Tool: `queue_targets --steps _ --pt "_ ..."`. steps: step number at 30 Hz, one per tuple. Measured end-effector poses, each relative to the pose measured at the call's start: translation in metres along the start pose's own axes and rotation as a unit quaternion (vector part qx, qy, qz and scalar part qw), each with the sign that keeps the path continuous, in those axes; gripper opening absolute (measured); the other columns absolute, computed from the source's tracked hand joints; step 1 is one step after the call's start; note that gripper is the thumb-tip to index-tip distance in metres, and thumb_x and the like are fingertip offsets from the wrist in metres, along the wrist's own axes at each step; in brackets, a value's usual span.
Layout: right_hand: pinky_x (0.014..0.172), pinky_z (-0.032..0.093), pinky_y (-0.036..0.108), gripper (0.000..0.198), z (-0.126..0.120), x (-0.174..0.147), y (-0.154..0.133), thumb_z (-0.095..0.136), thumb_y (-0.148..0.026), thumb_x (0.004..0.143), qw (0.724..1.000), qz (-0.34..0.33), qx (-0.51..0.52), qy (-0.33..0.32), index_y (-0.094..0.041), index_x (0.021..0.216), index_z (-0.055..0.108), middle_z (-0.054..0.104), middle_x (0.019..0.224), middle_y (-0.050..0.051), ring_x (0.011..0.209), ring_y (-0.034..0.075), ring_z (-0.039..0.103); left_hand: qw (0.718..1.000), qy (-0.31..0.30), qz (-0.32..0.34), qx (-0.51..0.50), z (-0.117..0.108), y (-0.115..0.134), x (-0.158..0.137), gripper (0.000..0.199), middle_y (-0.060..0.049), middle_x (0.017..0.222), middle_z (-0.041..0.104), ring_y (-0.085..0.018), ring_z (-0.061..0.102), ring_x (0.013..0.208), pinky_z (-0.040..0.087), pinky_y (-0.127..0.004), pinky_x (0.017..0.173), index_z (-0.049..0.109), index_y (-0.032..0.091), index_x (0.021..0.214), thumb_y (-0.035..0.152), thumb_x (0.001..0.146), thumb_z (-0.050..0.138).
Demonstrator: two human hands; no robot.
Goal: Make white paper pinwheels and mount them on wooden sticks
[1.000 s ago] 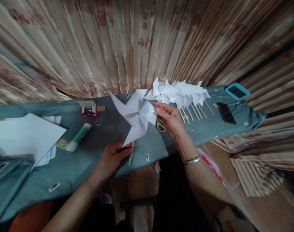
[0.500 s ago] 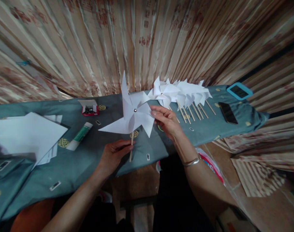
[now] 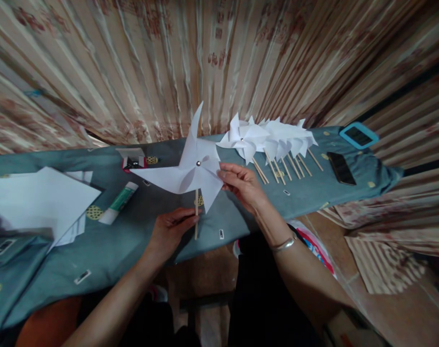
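Paper sheets (image 3: 42, 202) and glue stick (image 3: 118, 203) lie left of the pinwheel (image 3: 190, 173) on the counter (image 3: 132, 241). Left hand (image 3: 168, 229), below the pinwheel, pinches its wooden stick (image 3: 196, 217), held upright over the counter's near edge. Right hand (image 3: 243, 185), palm down, fingertips nipping a right blade. Right of the pinwheel: finished pinwheels (image 3: 270, 137) in a row, then two phones (image 3: 341, 167); bare cloth between.
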State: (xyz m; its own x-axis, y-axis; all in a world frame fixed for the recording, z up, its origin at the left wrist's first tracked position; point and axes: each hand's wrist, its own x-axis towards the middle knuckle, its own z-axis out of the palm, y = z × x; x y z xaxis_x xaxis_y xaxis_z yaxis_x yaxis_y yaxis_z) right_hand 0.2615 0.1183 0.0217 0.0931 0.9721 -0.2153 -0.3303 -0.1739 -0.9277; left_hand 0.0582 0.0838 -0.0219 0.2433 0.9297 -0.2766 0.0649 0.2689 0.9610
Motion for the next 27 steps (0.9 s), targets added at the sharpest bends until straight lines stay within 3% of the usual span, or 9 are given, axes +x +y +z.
queue_targets --steps 8,17,23,27 --pt "0.052 0.048 0.018 0.050 0.005 -0.001 0.003 0.094 -0.045 0.042 1.000 0.016 -0.011 -0.022 -0.020 0.079 0.072 0.065 0.059 -0.008 0.052 0.006 0.054 1.000 0.002 0.001 0.010 0.000 0.002 -0.001 0.021 -0.004 0.082 0.075 -0.020 0.065 0.079 0.050 -0.029 0.074 0.080 0.020 0.079 0.036 0.066 0.077" --pt "0.053 0.047 0.019 0.045 0.009 -0.003 0.006 0.095 -0.045 0.039 0.999 0.027 -0.004 -0.032 -0.022 0.071 0.074 0.069 0.062 -0.006 0.053 0.006 0.056 1.000 0.008 -0.006 -0.026 0.002 0.003 -0.002 0.021 -0.005 0.089 0.078 -0.024 0.068 0.089 0.051 -0.034 0.085 0.081 0.021 0.079 0.036 0.064 0.078" --pt "0.053 0.046 0.020 0.039 0.011 -0.004 0.009 0.093 -0.047 0.047 0.998 0.020 -0.029 -0.054 -0.022 0.069 0.073 0.068 0.062 -0.005 0.053 0.006 0.055 0.999 0.006 -0.012 -0.052 0.004 0.003 -0.002 0.018 -0.004 0.087 0.079 -0.025 0.069 0.093 0.052 -0.034 0.091 0.081 0.023 0.078 0.032 0.062 0.080" --pt "0.054 0.045 0.021 0.044 0.009 -0.005 0.008 0.088 -0.057 0.052 0.996 0.012 -0.065 -0.052 -0.021 0.071 0.072 0.070 0.065 -0.003 0.058 0.009 0.061 0.997 0.016 -0.019 -0.073 0.003 0.004 0.000 0.021 -0.005 0.090 0.079 -0.025 0.070 0.095 0.051 -0.036 0.095 0.081 0.023 0.078 0.032 0.059 0.084"
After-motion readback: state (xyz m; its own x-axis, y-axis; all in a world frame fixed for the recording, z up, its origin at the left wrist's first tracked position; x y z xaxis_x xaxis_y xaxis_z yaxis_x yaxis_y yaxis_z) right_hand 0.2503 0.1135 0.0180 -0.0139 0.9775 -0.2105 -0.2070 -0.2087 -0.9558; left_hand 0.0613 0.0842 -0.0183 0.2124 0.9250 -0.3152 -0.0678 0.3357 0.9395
